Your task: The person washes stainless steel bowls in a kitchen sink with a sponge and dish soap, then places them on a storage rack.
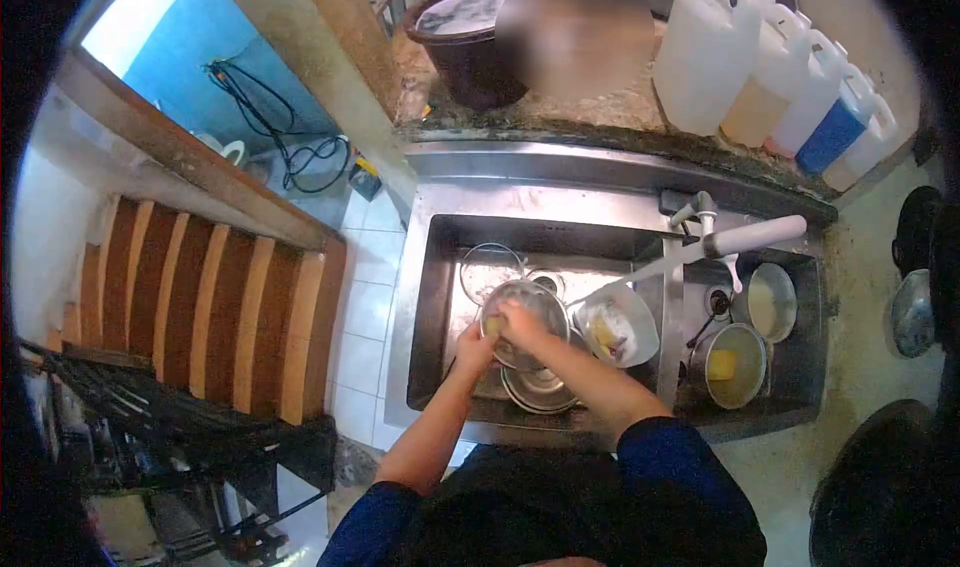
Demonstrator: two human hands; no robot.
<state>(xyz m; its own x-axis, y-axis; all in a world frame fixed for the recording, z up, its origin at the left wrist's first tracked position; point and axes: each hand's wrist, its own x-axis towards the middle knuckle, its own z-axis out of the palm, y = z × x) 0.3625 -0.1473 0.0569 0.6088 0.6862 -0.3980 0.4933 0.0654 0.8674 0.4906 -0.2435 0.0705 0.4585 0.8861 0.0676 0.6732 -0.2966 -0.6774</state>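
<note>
My left hand (474, 351) grips the near-left rim of a round metal bowl (548, 341), tilted over the left sink basin. Inside the bowl, my right hand (522, 325) is closed on a small yellow piece (494, 324) that looks like a sponge; blur hides its exact shape. Directly below the bowl is another metal pot (540, 395), partly covered by it. A round, clear-looking lid or bowl (492, 269) rests behind, on the basin floor. To the right stands a white tub (640, 332) with yellowish and dark bits inside.
A faucet (697, 210) with a thick white spout (755, 237) reaches over both basins. The right basin holds a pot (750, 392) with a yellow block and another pot (785, 292). Behind stand a dark bucket (470, 67) and several plastic jugs (705, 57). Wooden steps (230, 317) lie left.
</note>
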